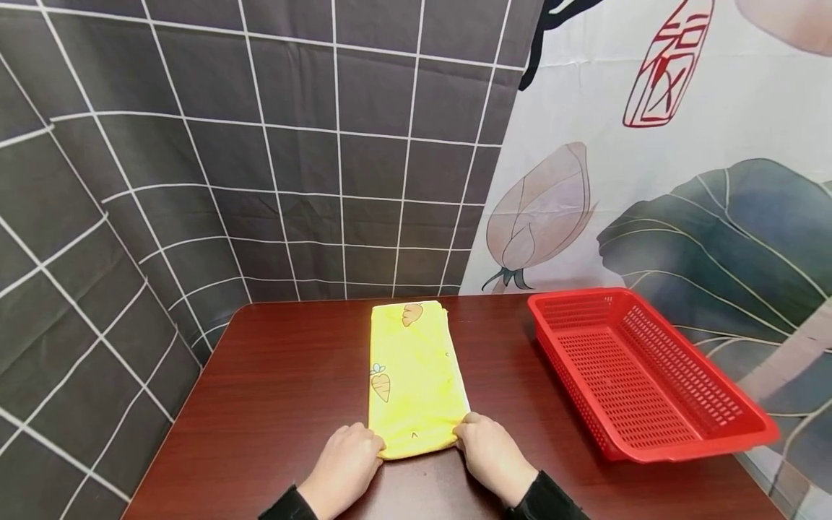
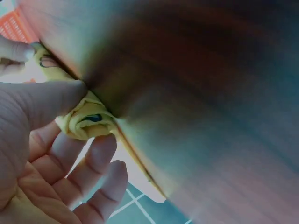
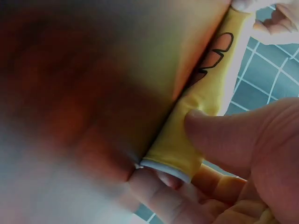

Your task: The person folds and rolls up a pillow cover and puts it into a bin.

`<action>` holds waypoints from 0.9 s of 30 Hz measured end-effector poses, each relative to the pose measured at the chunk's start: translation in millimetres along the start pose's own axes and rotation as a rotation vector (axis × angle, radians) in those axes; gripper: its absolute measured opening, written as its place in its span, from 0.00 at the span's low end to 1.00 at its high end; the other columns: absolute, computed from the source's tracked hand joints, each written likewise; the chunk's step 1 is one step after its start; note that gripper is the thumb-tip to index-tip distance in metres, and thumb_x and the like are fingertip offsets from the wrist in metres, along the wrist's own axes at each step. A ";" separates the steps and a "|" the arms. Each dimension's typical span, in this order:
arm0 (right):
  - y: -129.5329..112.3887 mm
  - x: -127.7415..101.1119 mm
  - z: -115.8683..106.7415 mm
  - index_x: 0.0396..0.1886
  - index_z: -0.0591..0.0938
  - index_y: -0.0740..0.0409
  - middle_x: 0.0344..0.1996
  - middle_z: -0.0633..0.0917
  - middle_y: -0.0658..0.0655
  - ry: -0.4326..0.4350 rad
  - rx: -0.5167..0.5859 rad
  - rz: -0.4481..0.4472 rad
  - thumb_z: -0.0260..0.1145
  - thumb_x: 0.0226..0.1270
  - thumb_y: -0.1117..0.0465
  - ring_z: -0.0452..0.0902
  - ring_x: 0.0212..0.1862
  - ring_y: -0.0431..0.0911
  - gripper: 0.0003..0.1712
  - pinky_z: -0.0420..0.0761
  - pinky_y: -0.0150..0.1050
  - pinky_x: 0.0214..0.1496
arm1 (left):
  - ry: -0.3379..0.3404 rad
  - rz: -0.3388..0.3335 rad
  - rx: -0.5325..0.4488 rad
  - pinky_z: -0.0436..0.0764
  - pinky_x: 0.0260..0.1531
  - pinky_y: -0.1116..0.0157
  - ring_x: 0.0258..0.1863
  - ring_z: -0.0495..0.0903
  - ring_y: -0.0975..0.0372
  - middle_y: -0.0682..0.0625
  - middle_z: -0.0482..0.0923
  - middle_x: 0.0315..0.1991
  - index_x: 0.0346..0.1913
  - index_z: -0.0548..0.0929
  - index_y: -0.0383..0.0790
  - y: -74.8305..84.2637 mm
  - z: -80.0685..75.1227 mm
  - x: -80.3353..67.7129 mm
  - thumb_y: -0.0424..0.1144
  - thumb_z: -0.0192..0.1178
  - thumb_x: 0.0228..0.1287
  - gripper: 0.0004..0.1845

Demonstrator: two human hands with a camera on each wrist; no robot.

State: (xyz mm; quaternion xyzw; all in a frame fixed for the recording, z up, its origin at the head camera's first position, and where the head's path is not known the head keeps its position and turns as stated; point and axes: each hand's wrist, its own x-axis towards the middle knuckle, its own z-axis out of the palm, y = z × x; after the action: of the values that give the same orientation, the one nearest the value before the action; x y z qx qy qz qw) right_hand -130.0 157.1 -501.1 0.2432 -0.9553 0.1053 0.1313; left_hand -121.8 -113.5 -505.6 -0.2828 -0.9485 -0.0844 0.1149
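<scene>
1. Table [image 1: 273, 404]: dark reddish-brown wood grain. It bears all items below.
2. Red basket [image 1: 650, 375]: perforated plastic, shallow. It stands at the table's right side, well apart from the cloth.
3. Yellow cloth [image 1: 412, 375]: folded into a long narrow strip with carrot prints and a white edge along its right side. It lies flat at the table's middle, running from the far edge toward the person.
4. Left hand [image 1: 344, 466]: pinches the cloth's near left corner. In the left wrist view the thumb [image 2: 46, 100] lies over bunched fabric, fingers beneath.
5. Right hand [image 1: 494, 455]: pinches the near right corner. In the right wrist view the thumb [image 3: 224, 135] presses the fold.
6. Hands: apart, one at each near corner, knuckles up, dark sleeves at the wrists.
</scene>
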 end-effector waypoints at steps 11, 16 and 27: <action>-5.4 -8.7 1.6 0.25 0.84 0.53 0.26 0.74 0.48 0.008 -0.018 0.004 0.76 0.58 0.67 0.68 0.26 0.42 0.09 0.73 0.36 0.28 | -0.105 -0.103 -0.207 0.71 0.28 0.64 0.26 0.70 0.67 0.63 0.77 0.22 0.23 0.85 0.55 -20.9 -3.8 17.2 0.45 0.74 0.61 0.11; -7.9 -9.4 1.0 0.23 0.81 0.52 0.25 0.75 0.48 -0.028 -0.021 0.041 0.75 0.58 0.66 0.69 0.27 0.45 0.10 0.73 0.38 0.28 | -0.264 -0.202 -0.316 0.75 0.28 0.60 0.25 0.74 0.68 0.64 0.78 0.23 0.22 0.85 0.56 -35.1 5.1 34.8 0.47 0.73 0.65 0.13; -6.1 -8.9 -1.1 0.22 0.81 0.51 0.24 0.74 0.47 -0.017 -0.028 0.007 0.75 0.57 0.67 0.67 0.26 0.44 0.11 0.70 0.36 0.28 | -0.415 -0.305 -0.160 0.78 0.28 0.55 0.25 0.74 0.58 0.51 0.76 0.22 0.20 0.80 0.45 -32.4 8.9 62.5 0.51 0.78 0.59 0.20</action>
State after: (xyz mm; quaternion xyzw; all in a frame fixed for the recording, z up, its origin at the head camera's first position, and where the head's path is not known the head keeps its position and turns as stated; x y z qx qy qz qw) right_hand -119.2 156.0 -501.9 0.2387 -0.9586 0.0903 0.1264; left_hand -192.2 -105.9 -500.6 -0.1563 -0.9737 -0.1157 -0.1187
